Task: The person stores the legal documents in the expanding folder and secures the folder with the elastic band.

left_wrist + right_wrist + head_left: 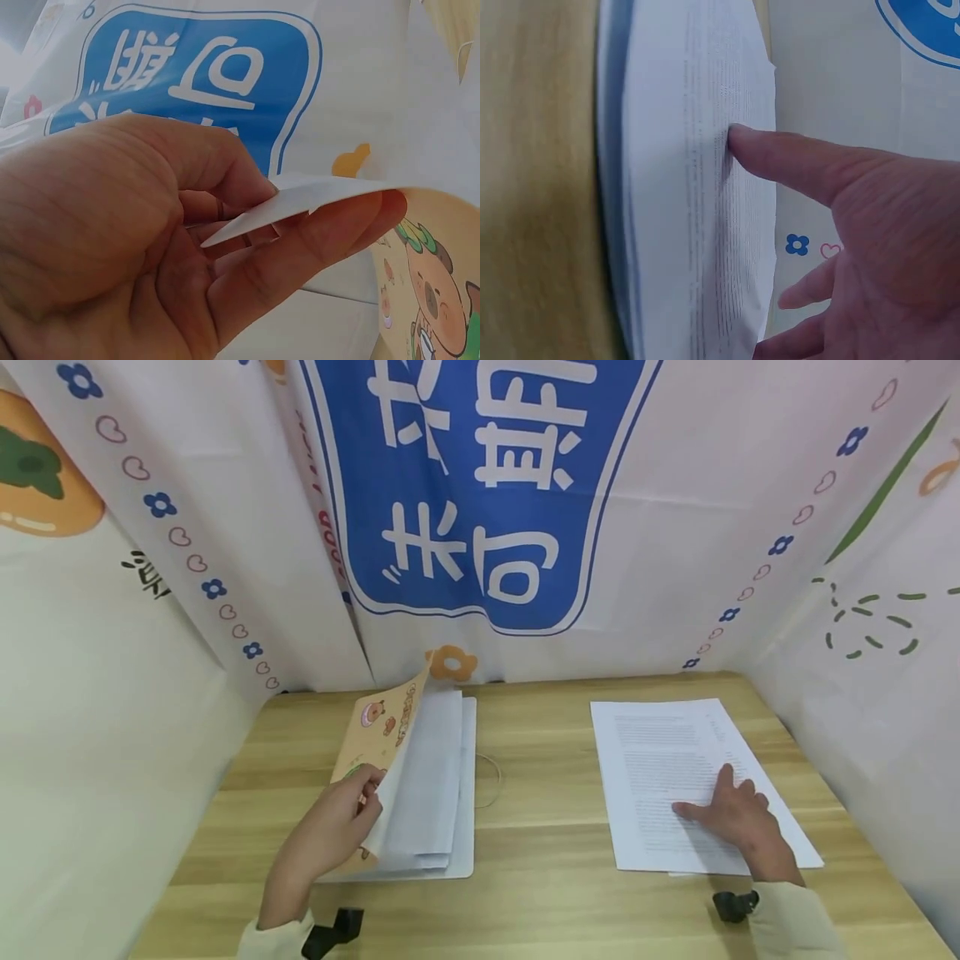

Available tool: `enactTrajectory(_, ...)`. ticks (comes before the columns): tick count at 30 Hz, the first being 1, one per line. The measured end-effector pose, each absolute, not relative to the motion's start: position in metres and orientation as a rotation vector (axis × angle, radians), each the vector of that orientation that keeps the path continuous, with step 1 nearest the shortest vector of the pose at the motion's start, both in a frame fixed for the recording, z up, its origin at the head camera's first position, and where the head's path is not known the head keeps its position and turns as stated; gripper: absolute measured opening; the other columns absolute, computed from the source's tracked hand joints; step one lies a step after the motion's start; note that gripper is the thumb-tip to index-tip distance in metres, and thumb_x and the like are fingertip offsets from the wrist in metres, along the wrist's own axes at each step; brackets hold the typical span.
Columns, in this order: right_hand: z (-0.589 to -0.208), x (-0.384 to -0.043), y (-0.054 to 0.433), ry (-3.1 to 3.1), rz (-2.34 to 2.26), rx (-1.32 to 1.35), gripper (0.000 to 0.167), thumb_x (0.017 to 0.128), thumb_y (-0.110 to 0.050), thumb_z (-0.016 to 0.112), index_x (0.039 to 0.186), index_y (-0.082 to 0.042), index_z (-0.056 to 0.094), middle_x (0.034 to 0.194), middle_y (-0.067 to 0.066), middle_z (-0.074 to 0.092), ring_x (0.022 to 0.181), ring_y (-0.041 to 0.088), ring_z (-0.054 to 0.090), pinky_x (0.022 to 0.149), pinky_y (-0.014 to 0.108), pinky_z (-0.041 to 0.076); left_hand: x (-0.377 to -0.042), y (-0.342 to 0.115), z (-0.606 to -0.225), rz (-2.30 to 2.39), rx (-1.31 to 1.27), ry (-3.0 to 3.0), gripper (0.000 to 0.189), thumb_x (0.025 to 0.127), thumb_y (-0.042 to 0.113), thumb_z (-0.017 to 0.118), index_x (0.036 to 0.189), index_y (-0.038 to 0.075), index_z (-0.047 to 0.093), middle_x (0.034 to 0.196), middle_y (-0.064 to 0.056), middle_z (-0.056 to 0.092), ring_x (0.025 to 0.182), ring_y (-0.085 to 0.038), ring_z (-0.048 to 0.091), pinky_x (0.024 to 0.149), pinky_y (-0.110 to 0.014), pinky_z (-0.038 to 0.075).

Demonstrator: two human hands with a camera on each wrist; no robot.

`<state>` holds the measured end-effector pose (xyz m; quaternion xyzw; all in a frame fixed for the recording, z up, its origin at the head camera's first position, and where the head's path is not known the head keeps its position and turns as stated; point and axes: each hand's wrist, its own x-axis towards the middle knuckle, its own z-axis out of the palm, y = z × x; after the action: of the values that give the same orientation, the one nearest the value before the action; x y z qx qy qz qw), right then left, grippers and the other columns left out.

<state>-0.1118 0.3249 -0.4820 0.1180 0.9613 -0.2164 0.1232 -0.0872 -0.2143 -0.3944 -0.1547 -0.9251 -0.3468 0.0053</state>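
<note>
On the left of the table lies a folder with a tan cartoon cover, its cover lifted at a slant. My left hand pinches the cover's free edge between thumb and fingers, as the left wrist view shows close up. White sheets lie inside, below the raised cover. At the right, a stack of printed paper lies flat. Over it, my right hand has thumb and index finger extended; in the right wrist view the thumb tip is right at the printed page.
A thin elastic loop sticks out from the folder's right side. The wooden table spans between folder and stack. Printed white cloth hangs behind the table and along both sides. Black straps sit at the wrists.
</note>
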Motion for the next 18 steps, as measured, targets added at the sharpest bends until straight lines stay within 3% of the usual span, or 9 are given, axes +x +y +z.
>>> enactTrajectory(7, -0.483, -0.115, 0.327, 2.851, -0.630, 0.351, 0.113, 0.086, -0.045, 0.079, 0.143, 0.024, 0.011, 0.114, 0.055, 0.036, 0.104, 0.070, 0.042, 0.080, 0.070, 0.044, -0.086, -0.218, -0.388, -1.100, -0.457, -2.895, 0.025, 0.098, -0.005, 0.051, 0.121, -0.007, 0.061, 0.090, -0.004, 0.056, 0.067, -0.011, 0.051, 0.060, -0.027, 0.047)
enactTrajectory(18, -0.479, -0.123, 0.354, 2.776, -0.735, 0.380, 0.121, 0.083, -0.048, 0.082, 0.147, 0.021, 0.006, 0.113, 0.051, 0.030, 0.100, 0.062, 0.043, 0.079, 0.065, 0.042, -0.088, -0.217, -0.384, -1.084, -0.460, -2.921, 0.023, 0.098, -0.005, 0.052, 0.118, -0.004, 0.062, 0.088, -0.002, 0.056, 0.067, -0.010, 0.051, 0.061, -0.027, 0.048)
